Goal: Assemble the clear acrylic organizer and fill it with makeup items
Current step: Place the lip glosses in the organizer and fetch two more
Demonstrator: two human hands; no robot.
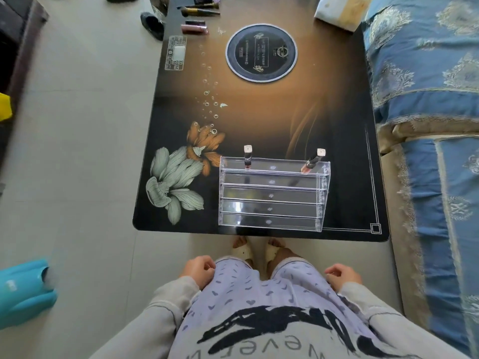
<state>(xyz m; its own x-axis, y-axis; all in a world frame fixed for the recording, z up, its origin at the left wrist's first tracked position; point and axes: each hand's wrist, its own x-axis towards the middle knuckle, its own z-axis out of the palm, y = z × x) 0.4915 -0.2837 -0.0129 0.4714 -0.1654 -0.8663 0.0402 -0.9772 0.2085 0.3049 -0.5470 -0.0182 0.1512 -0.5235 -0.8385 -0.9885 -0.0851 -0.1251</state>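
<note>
Head view, looking down. The clear acrylic organizer, a stepped rack of five tiers, stands assembled at the near edge of the dark floral-printed surface, ahead of both hands and between them. Its rearmost tier holds two lip gloss tubes: the left tube upright near the left end, the right tube tilted near the right end. The four nearer tiers are bare. The left hand and right hand rest against the person's patterned shirt, off the surface, fingers loosely curled and grasping nothing. Far beyond the fingers, at the surface's far left corner, lie makeup brushes and further tubes. A round black disc sits in the far centre.
</note>
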